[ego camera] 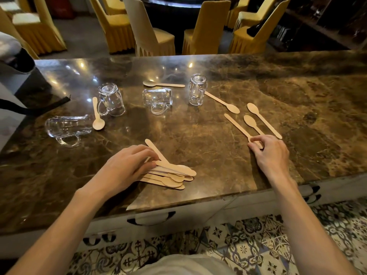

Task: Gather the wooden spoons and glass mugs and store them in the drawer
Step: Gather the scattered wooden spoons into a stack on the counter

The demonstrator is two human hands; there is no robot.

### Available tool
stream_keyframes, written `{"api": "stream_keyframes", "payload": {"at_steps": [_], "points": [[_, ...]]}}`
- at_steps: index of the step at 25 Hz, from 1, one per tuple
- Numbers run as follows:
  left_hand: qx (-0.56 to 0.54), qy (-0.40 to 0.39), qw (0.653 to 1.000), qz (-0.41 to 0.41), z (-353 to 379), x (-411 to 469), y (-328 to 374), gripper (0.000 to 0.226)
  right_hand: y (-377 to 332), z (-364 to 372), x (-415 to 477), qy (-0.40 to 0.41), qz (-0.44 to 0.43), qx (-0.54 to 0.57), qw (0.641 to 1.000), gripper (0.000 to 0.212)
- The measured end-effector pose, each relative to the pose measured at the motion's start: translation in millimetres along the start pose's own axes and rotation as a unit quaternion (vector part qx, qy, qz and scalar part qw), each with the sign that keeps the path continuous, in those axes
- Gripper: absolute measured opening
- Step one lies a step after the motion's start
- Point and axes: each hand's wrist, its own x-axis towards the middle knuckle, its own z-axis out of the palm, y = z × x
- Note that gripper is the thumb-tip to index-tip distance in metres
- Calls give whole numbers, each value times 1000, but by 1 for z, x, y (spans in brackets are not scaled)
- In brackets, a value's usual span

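Observation:
My left hand [127,165] holds a bundle of several wooden spoons [170,174] against the marble counter [198,135]. My right hand [271,150] pinches the bowl end of one wooden spoon [236,125] lying on the counter. Loose spoons lie nearby: one spoon [263,120] and a shorter-looking spoon [252,124] by my right hand, another spoon [222,102], a far spoon [162,84] and a left spoon [97,116]. Two glass mugs stand upside down, one mug [112,100] and another mug [197,89]. Two lie on their sides, a middle mug [157,99] and a left mug [68,128].
White drawers with dark handles, one handle [152,218] below me and another handle [310,192] to the right, run under the counter's front edge and look shut. A dark strap [35,109] lies at the counter's left. Yellow covered chairs [151,32] stand beyond the counter. Patterned tiles [238,245] cover the floor.

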Motion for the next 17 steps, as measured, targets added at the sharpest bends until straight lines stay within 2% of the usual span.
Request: {"api": "stream_keyframes", "payload": {"at_steps": [6, 8, 10, 13, 17], "points": [[-25, -7, 999, -18, 5, -1, -4, 33, -5, -5, -5, -4, 3, 39, 999, 22], [-49, 8, 998, -34, 3, -2, -5, 32, -14, -7, -9, -8, -13, 89, 996, 22], [-61, 65, 994, -69, -1, -2, -12, 28, -30, -10, -16, -27, -62, 146, 987, 21], [-3, 173, 975, -136, -16, 6, -32, 20, -61, -10, -32, -86, -165, 202, 962, 19], [79, 266, 933, -229, -53, 20, -69, 19, -93, 6, -55, -191, -251, 203, 927, 20]]}}
